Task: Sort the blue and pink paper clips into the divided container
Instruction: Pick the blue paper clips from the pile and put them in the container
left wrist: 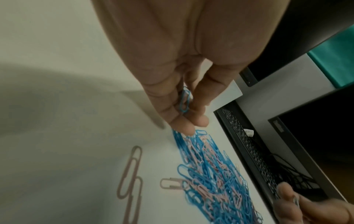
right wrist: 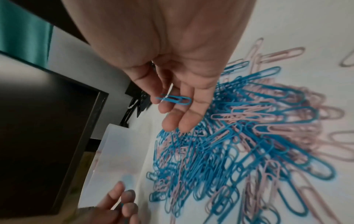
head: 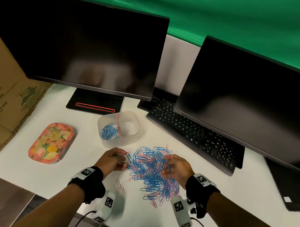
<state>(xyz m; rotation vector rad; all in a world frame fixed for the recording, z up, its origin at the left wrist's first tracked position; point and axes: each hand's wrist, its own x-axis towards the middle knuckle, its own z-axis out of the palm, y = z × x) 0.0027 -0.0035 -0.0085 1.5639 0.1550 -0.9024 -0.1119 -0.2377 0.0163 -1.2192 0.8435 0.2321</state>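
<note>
Paper clips (head: 155,170) centre frame | I'm pinching one blue clip (left wrist: 185,101) in each hand's grip, sparing trips to container (head: 118,128).

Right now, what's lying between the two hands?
The head view shows the mixed pile of blue and pink paper clips lying on the table between the left hand and right hand.

- An office workstation, set up for recording.
- Two dark monitors, the left monitor (head: 75,40) and the right monitor (head: 252,103), stand side by side on a white counter (head: 247,196).
- A black keyboard (head: 194,134) lies partly under the right one.
- Paper clips (head: 154,170), an office supply, lie heaped on the counter.
- Cardboard boxes (head: 3,88) are stacked at the left.
- A green backdrop (head: 210,13) hangs behind the monitors, above a pale partition (head: 177,64).
</note>
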